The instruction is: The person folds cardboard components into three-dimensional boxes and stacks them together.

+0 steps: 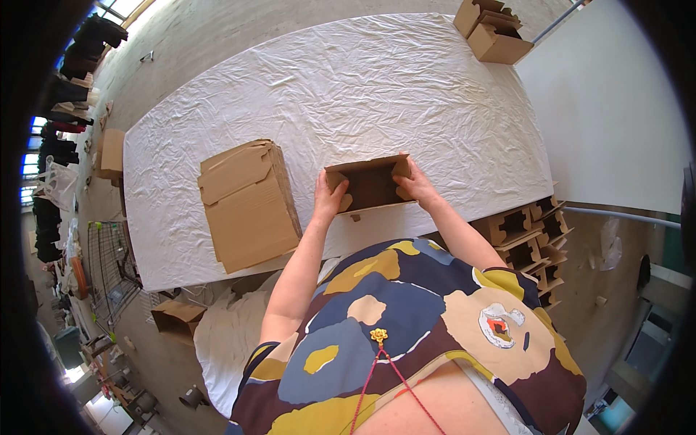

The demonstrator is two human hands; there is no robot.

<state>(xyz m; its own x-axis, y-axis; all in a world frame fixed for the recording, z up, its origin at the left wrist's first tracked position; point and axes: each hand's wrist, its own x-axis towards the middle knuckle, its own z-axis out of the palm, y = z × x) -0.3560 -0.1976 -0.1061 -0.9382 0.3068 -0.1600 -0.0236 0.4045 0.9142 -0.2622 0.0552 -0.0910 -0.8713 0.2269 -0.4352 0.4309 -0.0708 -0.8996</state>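
A long table (435,94) is standing under a wrinkled white cloth (377,80) that is covering its whole top. A stack of flat cardboard (248,203) is lying near its left end. A small open box (370,185) is sitting at the near edge, just right of the stack. More folded boxes (493,30) are resting at the far right corner.
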